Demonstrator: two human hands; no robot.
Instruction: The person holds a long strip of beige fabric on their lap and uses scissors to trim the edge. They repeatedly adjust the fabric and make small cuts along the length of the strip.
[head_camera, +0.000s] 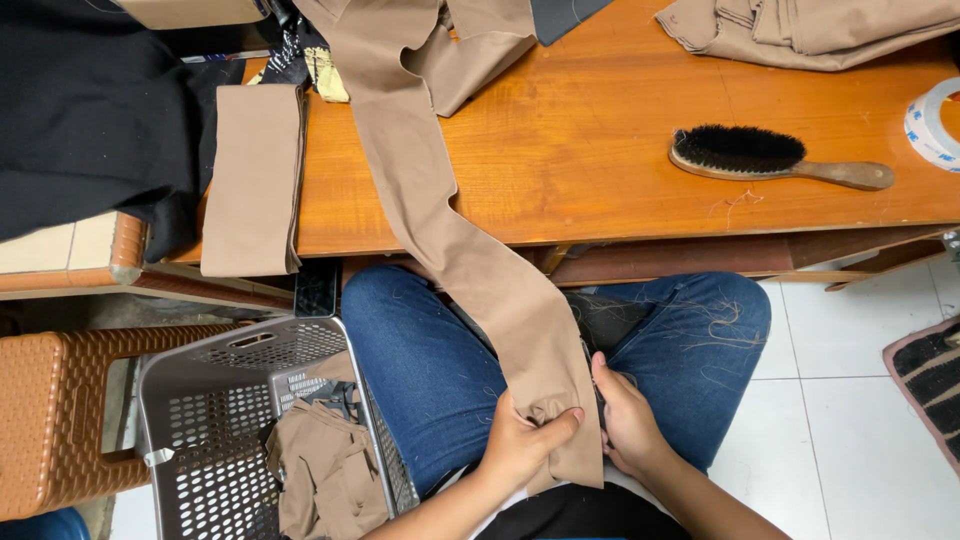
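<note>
**Tan strip pinched at the lap**

Tan fabric strip (455, 230), one long band, runs from the upper middle of the frame down across the edge of the wooden table (600, 140) and ends on the person's lap at lower centre, over blue jeans (430, 350). Both hands grip its lower end. The left hand (520, 445) pinches a bunched fold, thumb pressed across the cloth toward the right. The right hand (625, 420) sits just beside it, fingers closed on the strip's right edge, thumb pointing up.

Outward from there: one folded tan piece (252, 180) hangs over the table edge at centre left; one heap of tan cloth (810, 30) lies at upper right; one crumpled tan bundle (325, 475) rests in the single grey perforated basket (200, 420) at lower left. One black-bristled wooden brush (770, 158) lies on the table at right. One roll of tape (935, 125), white with blue marks, shows at the right edge. Black cloth (90, 110) fills the upper left. One brown woven stool (60, 420) stands at the far lower left, and one dark mat (930, 375) lies on white floor tiles at the right edge.
</note>
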